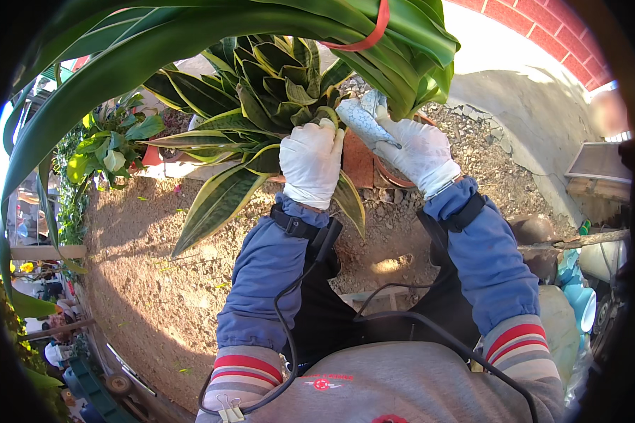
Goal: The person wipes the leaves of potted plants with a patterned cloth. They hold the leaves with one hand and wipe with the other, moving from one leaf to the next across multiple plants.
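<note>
My left hand [312, 161], in a white glove, is closed around a leaf at the near side of a variegated snake plant [256, 113]. The fingertips and the gripped part are mostly hidden by the glove and foliage. My right hand [418, 150], also white-gloved, grips a pale blue cloth with a star pattern [360, 119]. The bunched cloth lies against the plant's right side, close to my left hand. One long yellow-edged leaf [219, 203] reaches out below and to the left of my left hand.
Strap-like green leaves [190, 42], tied by a red band [373, 31], arch overhead. A reddish brick [357, 161] and a terracotta pot [394, 174] sit between my hands. Black cables [402, 314] cross my lap. A leafy potted plant [119, 140] stands left; a concrete wall [508, 100] rises right.
</note>
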`<state>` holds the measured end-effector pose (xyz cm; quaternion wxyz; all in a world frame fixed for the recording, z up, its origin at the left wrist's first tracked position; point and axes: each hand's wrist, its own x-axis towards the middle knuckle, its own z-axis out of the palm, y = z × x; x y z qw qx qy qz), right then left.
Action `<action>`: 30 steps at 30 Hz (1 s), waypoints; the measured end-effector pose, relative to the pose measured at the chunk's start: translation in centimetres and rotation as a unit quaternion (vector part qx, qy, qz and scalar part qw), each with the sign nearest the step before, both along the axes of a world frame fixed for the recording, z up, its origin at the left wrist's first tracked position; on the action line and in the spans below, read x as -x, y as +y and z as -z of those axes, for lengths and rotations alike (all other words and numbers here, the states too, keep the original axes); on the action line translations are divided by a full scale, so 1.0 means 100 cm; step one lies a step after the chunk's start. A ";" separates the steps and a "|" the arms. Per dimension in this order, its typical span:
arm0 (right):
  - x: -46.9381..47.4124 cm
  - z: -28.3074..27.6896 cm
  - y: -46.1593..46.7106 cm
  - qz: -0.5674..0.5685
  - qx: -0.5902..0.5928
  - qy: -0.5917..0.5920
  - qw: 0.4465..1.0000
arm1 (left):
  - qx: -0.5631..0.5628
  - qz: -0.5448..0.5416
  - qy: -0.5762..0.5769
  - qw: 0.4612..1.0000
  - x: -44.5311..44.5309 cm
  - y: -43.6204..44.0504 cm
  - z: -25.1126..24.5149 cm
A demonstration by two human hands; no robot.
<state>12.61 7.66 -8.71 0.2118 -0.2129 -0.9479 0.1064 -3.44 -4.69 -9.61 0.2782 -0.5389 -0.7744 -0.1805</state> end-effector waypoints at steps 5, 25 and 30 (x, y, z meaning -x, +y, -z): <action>0.004 0.003 0.002 0.000 0.007 0.017 1.000 | 0.021 -0.016 0.007 1.000 -0.005 -0.001 0.001; 0.012 0.000 0.007 -0.002 0.020 -0.088 0.996 | 0.037 0.008 0.020 0.999 -0.010 0.000 0.003; -0.001 -0.008 0.000 -0.042 0.053 -0.002 0.998 | 0.040 0.008 -0.011 0.999 -0.006 -0.003 0.005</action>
